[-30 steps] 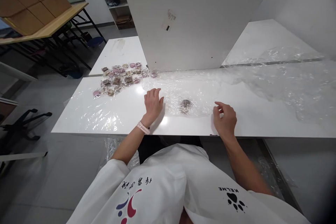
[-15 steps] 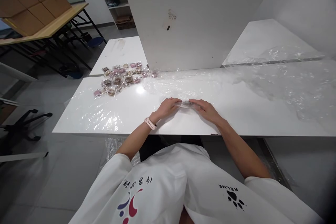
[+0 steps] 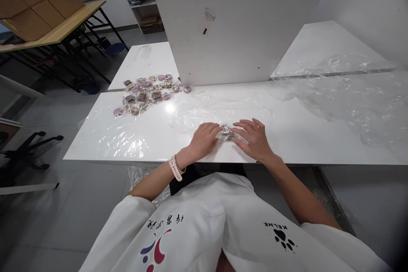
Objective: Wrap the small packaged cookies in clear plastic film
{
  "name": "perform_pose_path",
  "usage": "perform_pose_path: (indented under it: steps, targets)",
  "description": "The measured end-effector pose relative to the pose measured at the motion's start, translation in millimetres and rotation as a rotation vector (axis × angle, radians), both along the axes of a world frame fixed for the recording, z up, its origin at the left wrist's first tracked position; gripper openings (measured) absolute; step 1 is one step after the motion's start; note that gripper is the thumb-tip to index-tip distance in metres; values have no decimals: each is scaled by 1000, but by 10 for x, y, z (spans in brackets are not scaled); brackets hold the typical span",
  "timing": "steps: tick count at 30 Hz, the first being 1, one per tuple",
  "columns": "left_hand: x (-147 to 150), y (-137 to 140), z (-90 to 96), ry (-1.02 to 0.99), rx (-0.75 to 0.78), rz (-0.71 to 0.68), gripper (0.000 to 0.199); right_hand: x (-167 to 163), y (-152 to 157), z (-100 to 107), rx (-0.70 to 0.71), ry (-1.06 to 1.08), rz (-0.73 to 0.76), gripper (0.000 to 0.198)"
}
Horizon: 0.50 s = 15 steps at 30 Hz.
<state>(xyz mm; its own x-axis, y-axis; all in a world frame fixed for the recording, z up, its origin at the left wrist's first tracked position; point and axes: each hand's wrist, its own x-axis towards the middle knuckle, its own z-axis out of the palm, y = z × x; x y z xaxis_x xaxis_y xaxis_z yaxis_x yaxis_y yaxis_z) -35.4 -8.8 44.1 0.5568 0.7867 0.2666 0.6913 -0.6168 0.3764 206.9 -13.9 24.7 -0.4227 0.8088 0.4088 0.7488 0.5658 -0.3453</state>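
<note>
A small dark piece wrapped in clear plastic film (image 3: 226,132) lies on the white table between my two hands. My left hand (image 3: 204,139), with a pale pink watch band at the wrist, has its fingers bent together at the left side of this piece. On the other side is my right hand (image 3: 253,139), its fingers spread and the index finger and thumb at the film's right edge. Loose clear film (image 3: 219,104) lies flat just beyond my hands.
Several small wrapped pieces, pink, brown and tan (image 3: 143,95), form a group at the left of the table (image 3: 95,136). An upright white panel (image 3: 229,29) stands at the back. Crumpled clear film (image 3: 357,106) covers the right side.
My left hand has come nearer my body, and the fingers of my right hand have lifted and spread. The wrapped piece now shows as a compact bundle between them.
</note>
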Motion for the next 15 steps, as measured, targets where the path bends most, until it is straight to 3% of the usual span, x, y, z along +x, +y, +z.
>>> perform_pose_path:
  steps: [3, 5, 8, 12, 13, 15]
  targets:
    - [58, -90, -168, 8, -86, -23, 55, 65, -23, -102, -136, -44, 156, 56]
    - [81, -30, -242, -16, -137, 46, 48, 81, 20, -170, -200, 3, 135, 51]
    - [91, 181, -231, -60, -191, 142, 29, 44, 167, -197, -257, 97, -9, 40]
    - [137, 523, -111, -25, -309, 277, 37, -81, 436, -107, -454, 150, -229, 43]
    - [158, 582, -81, 1, -322, 317, 35, -116, 486, -76, -453, 136, -280, 43]
    - [202, 606, -25, 19, -247, 389, 22, -179, 529, -22, -310, 86, -353, 42]
